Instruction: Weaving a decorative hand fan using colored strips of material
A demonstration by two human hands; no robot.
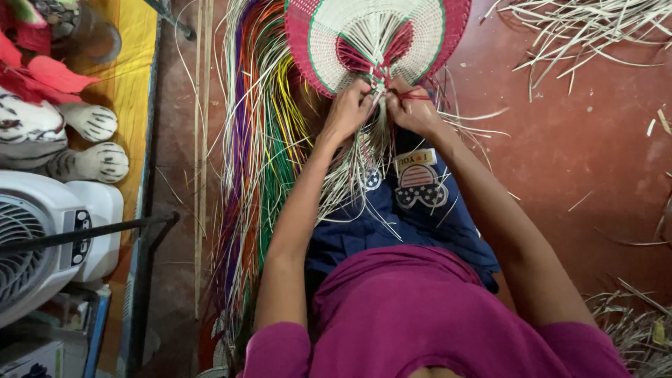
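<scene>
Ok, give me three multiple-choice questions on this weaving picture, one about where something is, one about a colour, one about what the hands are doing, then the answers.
1. Where do the loose coloured strips lie?
A. Beside the person's left arm
B. On the fan casing
C. On the yellow mat

2. What colour is the outer band of the woven fan piece?
A. Blue
B. Pink-red
C. Black

3. What are the left hand and right hand doing?
A. Resting flat on the floor
B. Pinching strands at the base of the woven fan piece
C. Holding scissors

Answers:
1 A: the bundle runs down the floor along that arm.
2 B: a pink-red rim surrounds the pale centre.
3 B: both sets of fingers close on the strands where they gather; the right hand has a red strand.
</scene>
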